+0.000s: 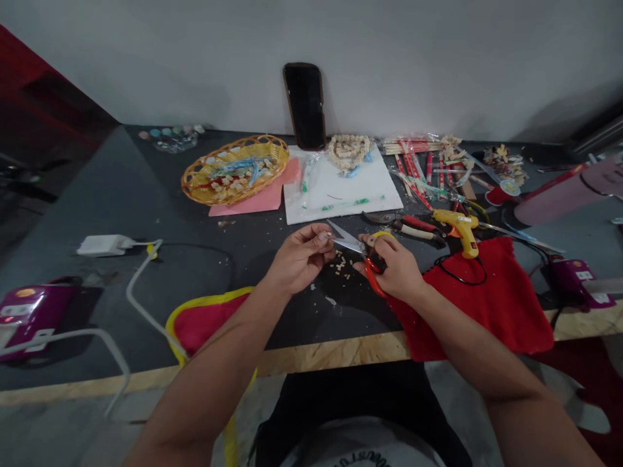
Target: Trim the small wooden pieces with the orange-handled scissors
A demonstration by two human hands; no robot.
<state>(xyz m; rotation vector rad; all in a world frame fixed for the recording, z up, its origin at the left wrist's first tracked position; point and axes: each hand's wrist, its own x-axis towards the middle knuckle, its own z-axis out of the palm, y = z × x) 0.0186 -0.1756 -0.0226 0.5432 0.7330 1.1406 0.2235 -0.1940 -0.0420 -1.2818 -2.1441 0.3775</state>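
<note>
As two bare hands meet over a dark counter, the left hand pinches a small pale piece between thumb and fingertips, and the right hand grips red-and-yellow scissors, fingers closed around the handles. The blades stand parted, their tips beside the left fingertips; the piece is mostly hidden by the fingers, its full shape impossible to tell. Pale bits scattered below suggest trimming is the step in hand. Another cut would call for a steady pinch, the blades lined up on the piece and the left fingertips clear of the edges.

Just beyond the right hand lie pruning shears, near a yellow glue gun whose black cord loops onto a red cloth; these crowd that side, and the right forearm passes over the cloth. Farther back are a white board bearing beaded strands, a wicker basket of craft scraps and a phone propped against the wall. The space between blades and piece appears unobstructed.
</note>
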